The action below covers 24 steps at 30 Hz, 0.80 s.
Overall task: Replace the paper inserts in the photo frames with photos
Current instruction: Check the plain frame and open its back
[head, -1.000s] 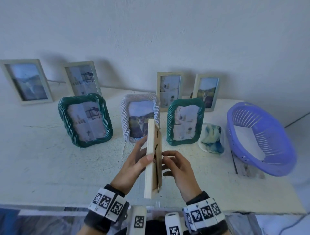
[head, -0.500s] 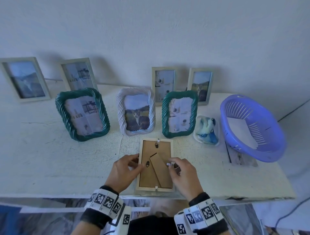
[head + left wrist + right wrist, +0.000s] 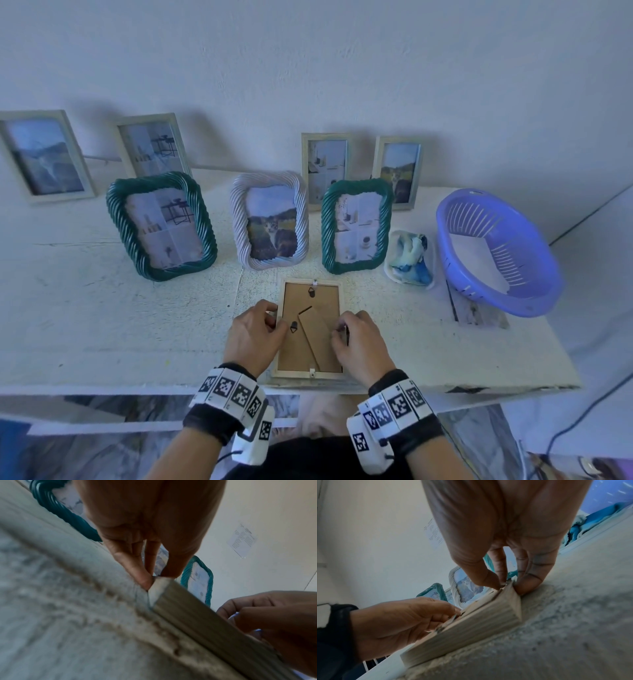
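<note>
Wooden and pale, the frame (image 3: 310, 373) lies face down at the near edge of the table (image 3: 102, 325), its brown backing (image 3: 294, 349) and folded stand (image 3: 317, 337) facing up at me. From my head view, my left hand (image 3: 255, 337) pinches at the frame's left rail and my right hand (image 3: 359, 342) at the right rail, both about halfway up, where I judge the side tabs sit; top and bottom tabs (image 3: 312, 371) show white and look unturned. At my left wrist, thumb and fingers (image 3: 137, 574) close narrowly on the corner of the frame (image 3: 197, 618), which rests flat on the table. At my right wrist, my fingertips (image 3: 527, 582) nip the rail's edge with the thumb on top of the backing; whether a tab is actually between them I cannot tell. To do this well, I think I should keep the frame pressed flat, turn each tab outward gently rather than pry, and free all four before lifting the backing by the stand. Behind, the green frames (image 3: 161, 226) hold paper inserts, I judge.
</note>
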Tool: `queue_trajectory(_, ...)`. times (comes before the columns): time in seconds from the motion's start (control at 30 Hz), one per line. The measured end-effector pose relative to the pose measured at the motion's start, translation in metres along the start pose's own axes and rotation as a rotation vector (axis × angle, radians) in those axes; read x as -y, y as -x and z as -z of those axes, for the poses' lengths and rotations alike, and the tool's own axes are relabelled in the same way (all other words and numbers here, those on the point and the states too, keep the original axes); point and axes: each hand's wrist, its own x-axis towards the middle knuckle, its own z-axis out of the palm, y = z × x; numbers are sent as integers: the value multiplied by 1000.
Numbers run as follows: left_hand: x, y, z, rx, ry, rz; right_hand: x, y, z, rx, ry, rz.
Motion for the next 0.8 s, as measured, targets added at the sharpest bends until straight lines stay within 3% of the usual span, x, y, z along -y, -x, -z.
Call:
queue_trajectory(0.27, 0, 1, 1, 6, 35, -4, -11, -2, 16, 114, -41, 52)
queue_trajectory(0.57, 7, 2, 6, 52, 159, 2, 24, -61, 23, -17, 331, 236)
queue_trajectory(0.8, 12, 2, 9, 79, 148, -18, 33, -84, 9, 25, 469, 208)
